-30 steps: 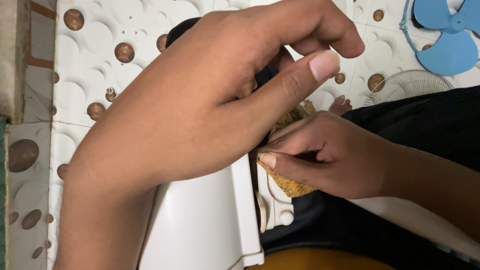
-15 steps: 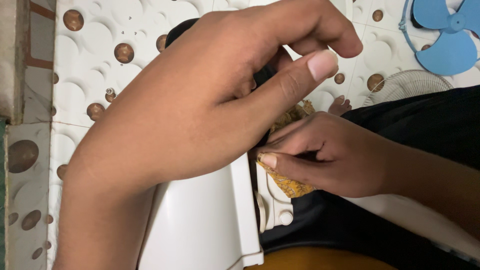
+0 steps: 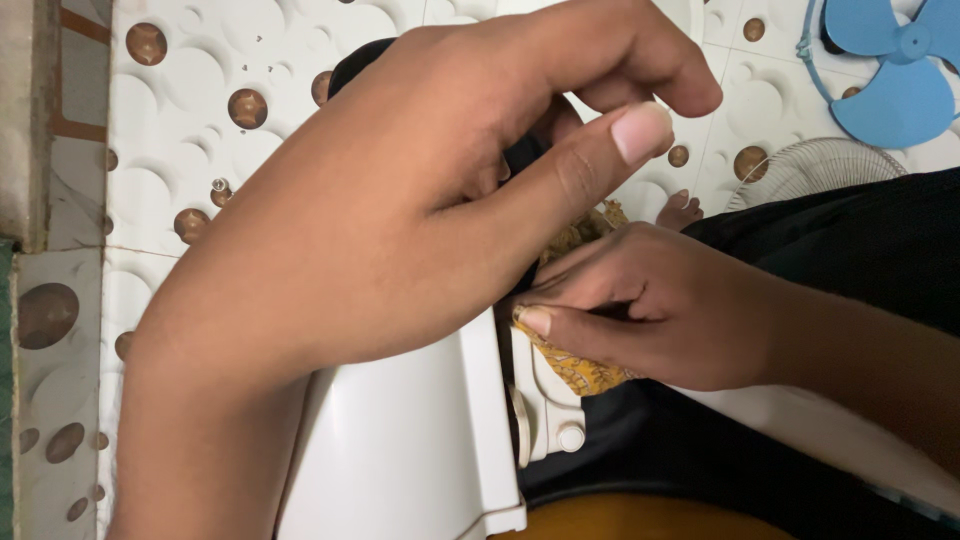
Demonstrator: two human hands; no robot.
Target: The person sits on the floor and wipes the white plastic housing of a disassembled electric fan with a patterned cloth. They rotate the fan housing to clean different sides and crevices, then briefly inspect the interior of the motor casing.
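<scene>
Left hand: the left hand (image 3: 400, 230) fills the middle of the view, its fingers curled in and the thumb stretched out to the right. It lies over a white plastic casing (image 3: 400, 450) and hides a dark part under it; whether it grips this part, I cannot tell.
Right hand: the right hand (image 3: 660, 310) comes from the right side, thumb and fingers pressed together on a yellow patterned cloth (image 3: 580, 365).
Cloth: it is bunched between the right hand and the casing, touching the casing's right edge, just beside a small round white knob (image 3: 570, 437).
Casing edges: the long right edge runs down to the bottom of the view; the top is covered by the left hand.
Open room: the two hands are touching, no gap between them. Free tiled floor (image 3: 200, 120) lies to the left and above.
Far right: a blue fan blade (image 3: 890, 70) and a white wire grille (image 3: 810, 170) lie on the tiles, well apart from the hands.
</scene>
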